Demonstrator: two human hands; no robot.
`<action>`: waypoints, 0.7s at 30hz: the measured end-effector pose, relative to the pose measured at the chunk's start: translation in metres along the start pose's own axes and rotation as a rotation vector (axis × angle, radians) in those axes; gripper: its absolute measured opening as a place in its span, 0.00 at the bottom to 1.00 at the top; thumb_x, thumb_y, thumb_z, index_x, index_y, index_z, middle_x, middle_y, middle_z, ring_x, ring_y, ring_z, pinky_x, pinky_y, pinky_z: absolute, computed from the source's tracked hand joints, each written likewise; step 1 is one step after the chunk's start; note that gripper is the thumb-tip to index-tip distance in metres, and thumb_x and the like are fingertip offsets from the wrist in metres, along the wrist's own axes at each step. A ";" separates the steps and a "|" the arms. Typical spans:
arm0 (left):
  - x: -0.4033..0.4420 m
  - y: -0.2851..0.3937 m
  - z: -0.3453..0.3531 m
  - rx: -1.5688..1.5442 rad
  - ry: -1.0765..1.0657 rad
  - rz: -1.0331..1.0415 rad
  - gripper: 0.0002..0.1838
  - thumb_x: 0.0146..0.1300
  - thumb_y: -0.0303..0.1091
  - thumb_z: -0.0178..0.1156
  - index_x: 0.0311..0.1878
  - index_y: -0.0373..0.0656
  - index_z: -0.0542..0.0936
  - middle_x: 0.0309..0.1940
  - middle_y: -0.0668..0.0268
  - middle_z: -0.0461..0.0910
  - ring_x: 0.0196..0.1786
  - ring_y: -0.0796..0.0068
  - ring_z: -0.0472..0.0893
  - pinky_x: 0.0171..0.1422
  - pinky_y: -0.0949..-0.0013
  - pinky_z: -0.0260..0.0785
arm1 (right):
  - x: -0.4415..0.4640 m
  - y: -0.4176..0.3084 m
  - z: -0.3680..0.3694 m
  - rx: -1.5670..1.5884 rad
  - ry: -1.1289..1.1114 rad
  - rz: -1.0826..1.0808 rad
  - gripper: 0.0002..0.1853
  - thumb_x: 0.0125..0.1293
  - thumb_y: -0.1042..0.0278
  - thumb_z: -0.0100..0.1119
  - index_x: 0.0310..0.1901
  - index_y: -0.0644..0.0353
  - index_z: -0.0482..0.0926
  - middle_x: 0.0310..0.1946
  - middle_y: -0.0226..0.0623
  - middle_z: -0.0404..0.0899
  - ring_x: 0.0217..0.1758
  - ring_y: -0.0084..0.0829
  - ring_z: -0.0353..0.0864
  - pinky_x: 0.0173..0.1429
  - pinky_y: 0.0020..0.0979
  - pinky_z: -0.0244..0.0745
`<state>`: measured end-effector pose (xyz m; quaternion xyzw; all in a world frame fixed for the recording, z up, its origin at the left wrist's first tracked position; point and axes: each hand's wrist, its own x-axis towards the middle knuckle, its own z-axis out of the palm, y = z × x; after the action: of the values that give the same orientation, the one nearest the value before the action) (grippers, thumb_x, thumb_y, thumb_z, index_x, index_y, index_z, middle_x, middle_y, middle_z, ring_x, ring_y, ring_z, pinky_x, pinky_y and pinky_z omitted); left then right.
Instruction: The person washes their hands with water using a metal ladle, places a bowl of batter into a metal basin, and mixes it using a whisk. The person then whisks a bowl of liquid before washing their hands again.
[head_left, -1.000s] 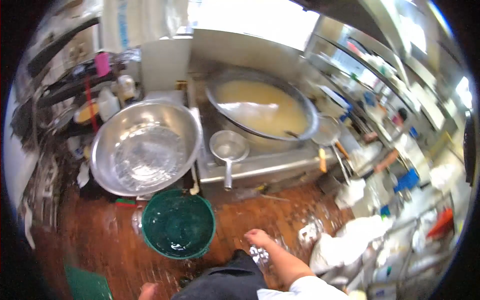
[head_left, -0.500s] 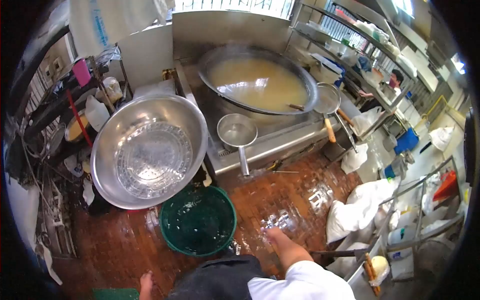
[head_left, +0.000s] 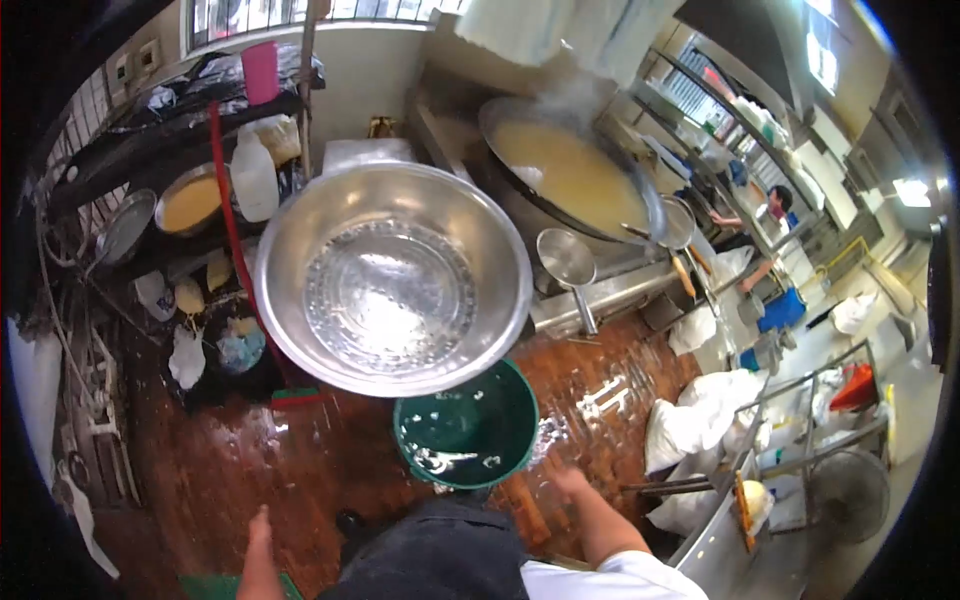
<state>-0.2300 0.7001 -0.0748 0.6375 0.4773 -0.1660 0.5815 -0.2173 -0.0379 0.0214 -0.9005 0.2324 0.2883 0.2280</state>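
My left hand point(head_left: 260, 530) hangs low at the left with nothing visible in it, its fingers loosely stretched and partly seen. On the other side, my right hand point(head_left: 573, 484) is held out over the wet floor, also empty as far as I can see; its fingers are foreshortened and look loosely open. Nearest to it is a green plastic tub point(head_left: 520, 425) on the floor, with some liquid or wet shine inside. A large shiny metal basin point(head_left: 285, 290) stands partly above the tub, covering its back rim. Neither hand touches the basin or the tub.
A big wok point(head_left: 660, 215) of steaming cloudy yellowish liquid sits on the stove. A saucepan-like ladle point(head_left: 567, 258) and a strainer point(head_left: 677, 222) lie near its edge. Left are shelves with a white jug point(head_left: 254, 178); right are white sacks point(head_left: 690, 420) and a distant person point(head_left: 775, 205).
My view has turned left, so the basin, tub and wok sit farther right. My left hand shows more fully, and my right hand has dropped slightly and shifted right.
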 end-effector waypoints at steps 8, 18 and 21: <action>0.002 0.096 -0.083 0.051 0.052 -0.141 0.20 0.60 0.45 0.60 0.46 0.39 0.75 0.30 0.63 0.74 0.27 0.70 0.72 0.29 0.60 0.65 | -0.108 -0.064 0.068 0.579 -0.343 0.691 0.12 0.58 0.57 0.60 0.26 0.56 0.76 0.17 0.31 0.72 0.16 0.26 0.70 0.18 0.29 0.64; -0.019 0.121 -0.022 0.322 -0.230 0.104 0.31 0.65 0.63 0.45 0.41 0.40 0.78 0.30 0.65 0.77 0.34 0.71 0.75 0.40 0.64 0.70 | 0.047 -0.133 0.102 0.520 -0.476 0.364 0.19 0.65 0.54 0.50 0.51 0.56 0.71 0.33 0.41 0.80 0.25 0.37 0.80 0.21 0.37 0.73; -0.009 0.123 -0.025 0.330 -0.208 0.149 0.33 0.63 0.65 0.47 0.38 0.39 0.79 0.29 0.65 0.78 0.32 0.70 0.76 0.35 0.62 0.70 | 0.063 -0.186 0.081 0.590 -0.569 0.311 0.16 0.63 0.59 0.54 0.49 0.56 0.72 0.32 0.37 0.81 0.25 0.34 0.80 0.23 0.35 0.73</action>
<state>-0.1442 0.7353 0.0108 0.7369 0.3326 -0.2634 0.5262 -0.1028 0.1348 -0.0257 -0.6359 0.3656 0.4769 0.4842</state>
